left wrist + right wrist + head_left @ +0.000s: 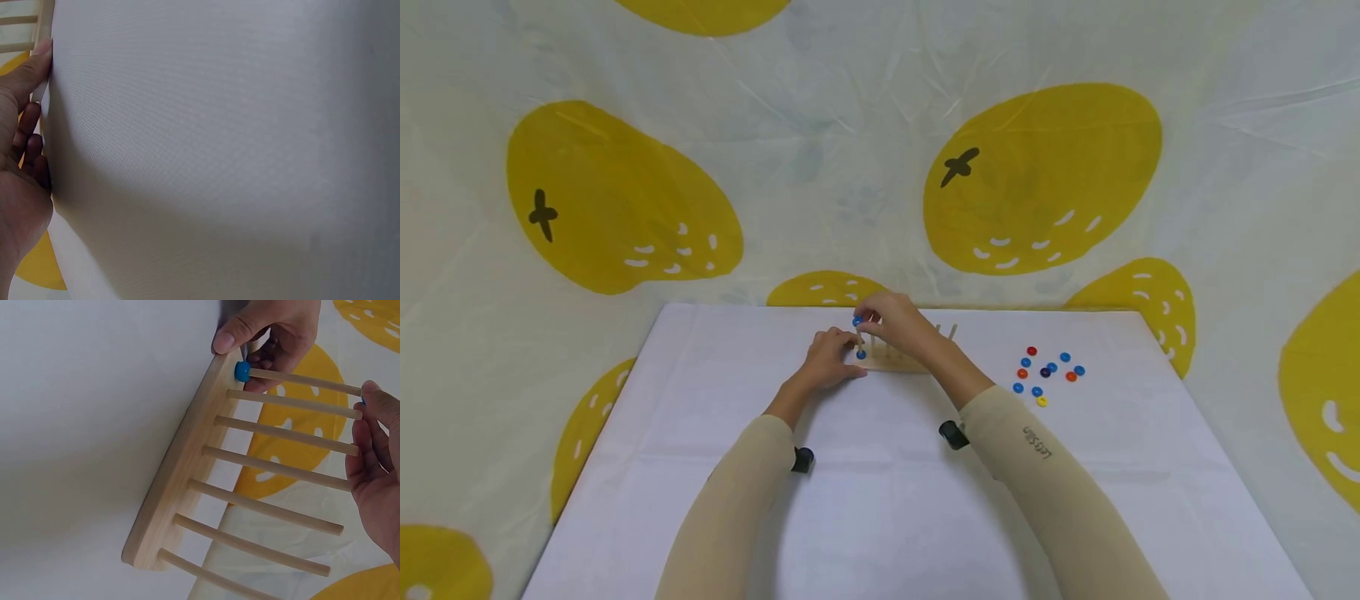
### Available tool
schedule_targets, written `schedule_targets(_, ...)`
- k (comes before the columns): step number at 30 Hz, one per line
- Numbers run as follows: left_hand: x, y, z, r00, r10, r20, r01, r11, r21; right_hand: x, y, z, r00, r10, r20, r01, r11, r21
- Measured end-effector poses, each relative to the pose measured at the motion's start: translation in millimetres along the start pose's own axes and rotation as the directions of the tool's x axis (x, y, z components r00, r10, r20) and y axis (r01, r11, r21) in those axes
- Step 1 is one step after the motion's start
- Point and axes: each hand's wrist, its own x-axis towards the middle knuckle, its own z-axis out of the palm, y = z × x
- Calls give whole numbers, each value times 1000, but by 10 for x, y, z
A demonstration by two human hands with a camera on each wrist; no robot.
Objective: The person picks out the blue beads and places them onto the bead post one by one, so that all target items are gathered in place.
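A wooden peg rack with a row of upright pegs stands near the table's far edge. My left hand grips its left end, thumb on the front of the base and fingers behind, as the right wrist view shows. One blue bead sits at the foot of the leftmost peg. At that peg's top, my right hand pinches another blue bead between thumb and fingertips. Fingers hide most of this bead, so whether the peg has entered it I cannot tell. The other pegs carry no beads in the right wrist view.
Several loose beads lie scattered right of the rack, among them a red bead, a dark purple bead and a yellow bead. A white cloth covers the table. Behind it hangs a fruit-patterned curtain.
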Motion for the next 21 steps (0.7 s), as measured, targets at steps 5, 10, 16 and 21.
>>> schedule_targets(5, -6, 10, -6, 1000, 7, -2, -7, 1000, 3, 1, -2, 21, 1000, 15, 15, -15, 1000, -4)
schedule_targets(10, -3, -3, 5, 1000, 10, -5, -10, 1000, 0, -5, 1, 36, 1000, 21, 14, -21, 1000, -3)
schedule_targets(16, 10, -24, 13, 1000, 9, 0, -9, 1000, 5, 12, 37, 78, 1000, 28, 13, -28, 1000, -10)
schedule_targets(21, 19, -31, 18, 1000, -3, 5, 3, 1000, 8, 11, 39, 83, 999, 41, 15, -41, 999, -12)
